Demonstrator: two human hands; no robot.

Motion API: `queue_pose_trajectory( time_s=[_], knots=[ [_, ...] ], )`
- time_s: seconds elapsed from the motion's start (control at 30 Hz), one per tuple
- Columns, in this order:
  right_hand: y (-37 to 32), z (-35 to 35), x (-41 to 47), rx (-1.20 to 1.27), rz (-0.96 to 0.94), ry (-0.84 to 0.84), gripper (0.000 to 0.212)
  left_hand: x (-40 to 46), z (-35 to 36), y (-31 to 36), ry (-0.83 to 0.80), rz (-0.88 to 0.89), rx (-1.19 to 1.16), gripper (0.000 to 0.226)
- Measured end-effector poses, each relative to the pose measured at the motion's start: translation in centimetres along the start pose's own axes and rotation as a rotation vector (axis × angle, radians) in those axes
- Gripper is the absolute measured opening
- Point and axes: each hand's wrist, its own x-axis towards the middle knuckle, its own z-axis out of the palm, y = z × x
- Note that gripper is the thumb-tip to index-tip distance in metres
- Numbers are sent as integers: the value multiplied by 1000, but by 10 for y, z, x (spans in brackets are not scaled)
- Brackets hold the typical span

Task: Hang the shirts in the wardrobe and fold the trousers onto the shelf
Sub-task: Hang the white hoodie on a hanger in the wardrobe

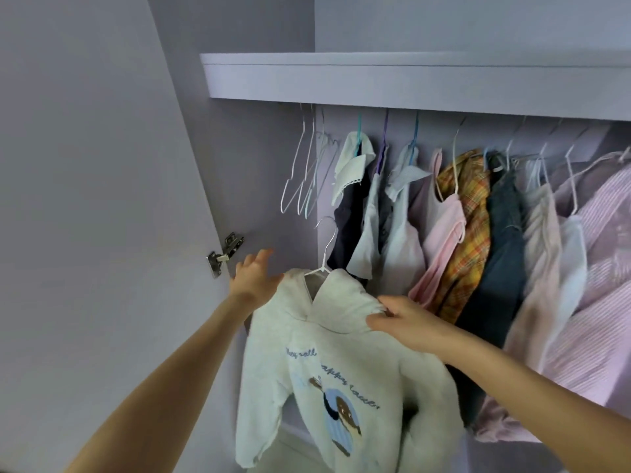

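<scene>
Both bare arms reach forward; the left hand point(254, 279) spreads its fingers straight, the right hand point(406, 322) pinches with curled fingers.

metal door hinge point(223, 253), open lilac door point(85, 199)

Your free slot is at the rail's left end, between the side wall point(259, 186) and the bare hangers point(307, 172). Shelf point(409, 83) overhangs everything, so the rail is hidden from you and its hooks vanish under the shelf lip. From the navy top point(351, 213) rightward, hung clothes point(478, 227) pack tight, touching each other, no gap for a hand. Open door point(85, 199) with hinge point(223, 256) closes off the left. Hoodie point(327, 353) on its hanger point(324, 247) fills the low centre, below the bare hangers.
</scene>
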Motion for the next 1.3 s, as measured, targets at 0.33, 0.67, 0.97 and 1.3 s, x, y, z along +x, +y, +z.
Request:
queue_pose_trajectory(
  time_s=[0.33,0.67,0.97,1.3],
  knots=[
    [-80,29,42,41,105,392,24,32,-55,8,207,308,92,46],
    [-135,59,119,-251,116,472,31,66,-121,10,393,532,67,45],
    [-147,34,127,-171,203,704,30,88,-138,42,506,643,128,66],
    [-144,-17,188,-328,92,971,27,141,-132,65,672,715,351,92]
  ],
)
